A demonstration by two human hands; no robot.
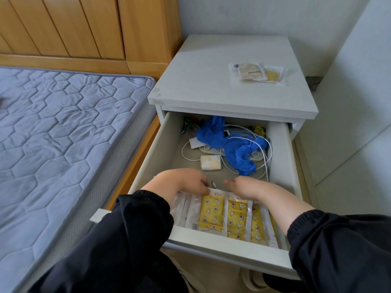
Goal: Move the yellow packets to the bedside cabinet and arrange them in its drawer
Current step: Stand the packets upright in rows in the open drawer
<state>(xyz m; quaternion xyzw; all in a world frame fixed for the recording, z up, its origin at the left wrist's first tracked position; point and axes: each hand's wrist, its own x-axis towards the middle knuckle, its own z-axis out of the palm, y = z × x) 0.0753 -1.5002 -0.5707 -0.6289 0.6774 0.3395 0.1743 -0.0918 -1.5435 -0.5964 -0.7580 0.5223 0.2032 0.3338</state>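
Note:
Several yellow packets (211, 212) with star and moon prints lie side by side at the front of the open drawer (232, 248) of the white bedside cabinet (211, 85). My left hand (184, 180) rests on the far edge of the packets at the left, fingertips touching the top of one. My right hand (247, 187) lies over the far edge of the packets at the right, fingers bent down onto them. Two more packets (257, 72) lie on the cabinet top at the back right.
The back of the drawer holds blue gloves (230, 144), white cables and a white charger block (210, 162). A bed with a grey quilted mattress (63, 134) stands to the left, with a wooden headboard behind it. A white wall is close on the right.

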